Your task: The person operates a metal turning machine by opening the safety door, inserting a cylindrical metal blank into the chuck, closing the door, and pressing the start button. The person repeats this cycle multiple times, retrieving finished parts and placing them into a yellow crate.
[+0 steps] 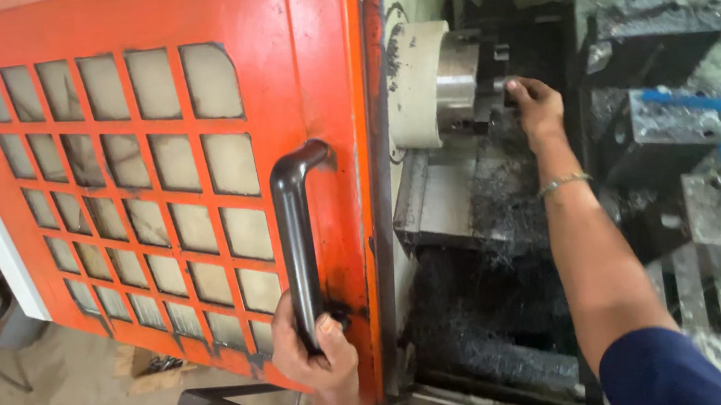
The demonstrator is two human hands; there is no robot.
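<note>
Left hand point(315, 354) clenched around the black door handle point(298, 239); right hand point(534, 105) grips a small workpiece point(504, 85) at the chuck point(457, 80), likely being loaded; seating demands a straight push.

Left hand point(315, 356) is raised low in view, fingers curled shut. Right arm is stretched forward, right hand point(534, 105) closed at the fingertips.

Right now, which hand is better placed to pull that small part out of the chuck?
The right hand. Its fingers already touch the part at the chuck inside the machine. The left hand is outside, gripping the black handle on the orange door.
</note>
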